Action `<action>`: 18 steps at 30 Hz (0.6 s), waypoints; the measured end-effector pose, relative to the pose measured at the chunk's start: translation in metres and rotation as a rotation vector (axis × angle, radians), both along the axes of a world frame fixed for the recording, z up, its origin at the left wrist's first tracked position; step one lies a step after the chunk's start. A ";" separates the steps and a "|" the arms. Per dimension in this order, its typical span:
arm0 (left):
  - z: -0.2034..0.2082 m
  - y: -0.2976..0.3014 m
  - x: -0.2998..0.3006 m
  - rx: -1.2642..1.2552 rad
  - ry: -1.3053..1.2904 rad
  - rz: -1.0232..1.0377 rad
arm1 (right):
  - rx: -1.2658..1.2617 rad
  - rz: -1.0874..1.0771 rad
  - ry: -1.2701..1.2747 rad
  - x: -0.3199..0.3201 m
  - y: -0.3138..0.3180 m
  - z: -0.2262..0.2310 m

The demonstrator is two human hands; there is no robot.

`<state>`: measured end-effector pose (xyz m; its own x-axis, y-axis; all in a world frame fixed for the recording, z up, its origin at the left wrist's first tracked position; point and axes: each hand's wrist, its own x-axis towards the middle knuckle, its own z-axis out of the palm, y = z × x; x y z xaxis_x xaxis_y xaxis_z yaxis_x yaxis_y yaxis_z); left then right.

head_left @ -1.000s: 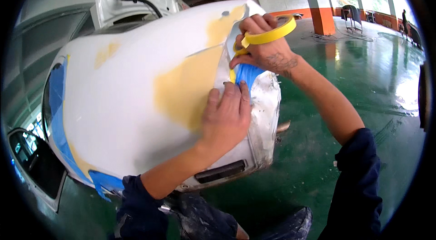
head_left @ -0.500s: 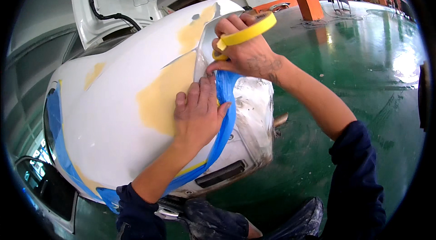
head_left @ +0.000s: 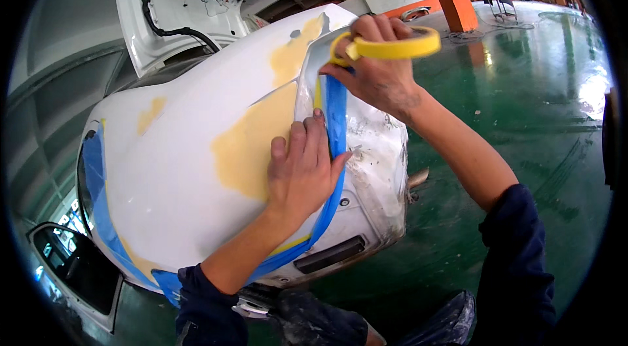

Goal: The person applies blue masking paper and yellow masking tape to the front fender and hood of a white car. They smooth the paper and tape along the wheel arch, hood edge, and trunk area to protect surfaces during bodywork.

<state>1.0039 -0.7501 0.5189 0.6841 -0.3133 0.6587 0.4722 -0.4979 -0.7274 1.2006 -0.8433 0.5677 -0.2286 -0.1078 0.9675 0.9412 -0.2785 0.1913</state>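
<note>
My left hand (head_left: 297, 179) lies flat on the white car body panel (head_left: 176, 169), its fingers stretched out and the fingertips pressing near the panel's edge. Between my two hands runs a strip of yellow masking tape (head_left: 318, 94) along the edge of a blue plastic masking film (head_left: 337, 110). My right hand (head_left: 383, 81) is closed round the roll of yellow masking tape (head_left: 422, 45), with thumb and fingers at the film's upper end. Beige filler patches (head_left: 242, 146) mark the panel beside my left hand. Part of the tape is hidden under my left fingers.
Right of the film is a scuffed whitish body section (head_left: 376, 156) with a dark rectangular slot (head_left: 329, 254). A raised white lid (head_left: 176, 12) stands beyond the panel. At the left is an open car door (head_left: 78, 267). An orange-and-white pillar (head_left: 454, 2) rises from the green floor (head_left: 523, 130).
My right hand has moved away from my left fingertips, up along the edge with the tape roll. A length of yellow tape now shows between the hands. The view has shifted slightly.
</note>
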 end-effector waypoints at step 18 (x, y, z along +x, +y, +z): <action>0.047 0.010 0.010 0.169 -0.037 0.079 | -0.192 0.035 0.157 0.007 0.027 0.009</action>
<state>1.0138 -0.7397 0.5656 0.6872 -0.3677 0.6265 0.5332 -0.3304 -0.7788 1.2080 -0.8159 0.5767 -0.0735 0.0761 0.9944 0.9719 -0.2183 0.0885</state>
